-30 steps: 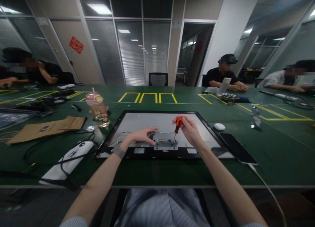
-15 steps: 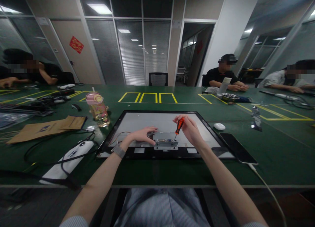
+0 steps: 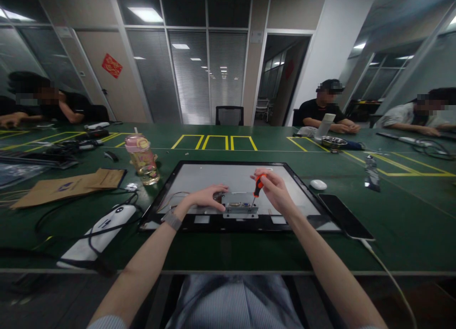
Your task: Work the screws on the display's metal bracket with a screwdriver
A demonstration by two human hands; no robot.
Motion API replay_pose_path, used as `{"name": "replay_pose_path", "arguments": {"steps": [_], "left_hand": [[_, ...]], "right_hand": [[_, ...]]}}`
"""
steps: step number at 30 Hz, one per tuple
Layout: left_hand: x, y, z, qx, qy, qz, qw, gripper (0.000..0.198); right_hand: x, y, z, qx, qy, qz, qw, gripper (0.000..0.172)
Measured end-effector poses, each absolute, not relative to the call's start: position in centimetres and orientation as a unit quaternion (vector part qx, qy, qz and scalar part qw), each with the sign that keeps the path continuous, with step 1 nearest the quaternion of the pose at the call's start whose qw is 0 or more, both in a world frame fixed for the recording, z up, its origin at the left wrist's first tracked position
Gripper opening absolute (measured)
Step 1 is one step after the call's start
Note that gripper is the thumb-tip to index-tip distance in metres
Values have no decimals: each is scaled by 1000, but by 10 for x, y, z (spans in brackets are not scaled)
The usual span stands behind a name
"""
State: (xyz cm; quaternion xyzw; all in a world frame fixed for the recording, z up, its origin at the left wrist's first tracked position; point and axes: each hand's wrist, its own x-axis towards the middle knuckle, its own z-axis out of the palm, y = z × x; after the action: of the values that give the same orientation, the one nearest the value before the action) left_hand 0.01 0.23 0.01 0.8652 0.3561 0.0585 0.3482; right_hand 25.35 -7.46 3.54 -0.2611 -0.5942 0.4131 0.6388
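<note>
A screwdriver (image 3: pixel 259 185) with an orange and black handle is gripped in my right hand (image 3: pixel 274 184), its thin shaft slanting down to the right end of a metal bracket (image 3: pixel 241 214). The bracket carries a row of connector ports (image 3: pixel 239 205) and stands near the front edge of a flat display panel (image 3: pixel 199 177) with a black frame. My left hand (image 3: pixel 208 197), a watch on its wrist, curves round the bracket's left end, thumb against its side and fingers behind it. Exactly where the screwdriver tip sits is too small to make out.
Left of the panel are a pink-lidded bottle (image 3: pixel 142 160), a brown paper envelope (image 3: pixel 64 187) and a white power strip (image 3: pixel 98 234) with black cables. A phone (image 3: pixel 345 216) on a cable and a white case (image 3: pixel 318 184) lie at right. People sit across the table (image 3: pixel 228 253).
The screwdriver handle has shifted very slightly in my right hand, its shaft still at the bracket's right end. My left hand stays where it was.
</note>
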Motion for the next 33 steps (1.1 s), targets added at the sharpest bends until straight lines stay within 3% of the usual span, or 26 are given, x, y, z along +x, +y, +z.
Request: {"name": "replay_pose_path", "arguments": {"steps": [4, 12, 17, 26, 30, 33], "left_hand": [[0, 0, 2, 864, 360, 56, 347, 81], [0, 1, 2, 865, 354, 57, 352, 82], [-1, 2, 1, 863, 355, 54, 355, 83], [-1, 3, -2, 867, 348, 64, 352, 82], [-2, 3, -1, 864, 351, 62, 357, 82], [-3, 5, -3, 865, 346, 59, 359, 82]], "right_hand": [[254, -75, 36, -247, -594, 446, 622, 25], [255, -72, 33, -272, -603, 380, 646, 15], [254, -73, 33, -277, -602, 399, 634, 25], [254, -73, 33, -272, -583, 386, 661, 16], [253, -74, 35, -264, -579, 414, 652, 20], [254, -73, 33, -286, -599, 362, 654, 21]]}}
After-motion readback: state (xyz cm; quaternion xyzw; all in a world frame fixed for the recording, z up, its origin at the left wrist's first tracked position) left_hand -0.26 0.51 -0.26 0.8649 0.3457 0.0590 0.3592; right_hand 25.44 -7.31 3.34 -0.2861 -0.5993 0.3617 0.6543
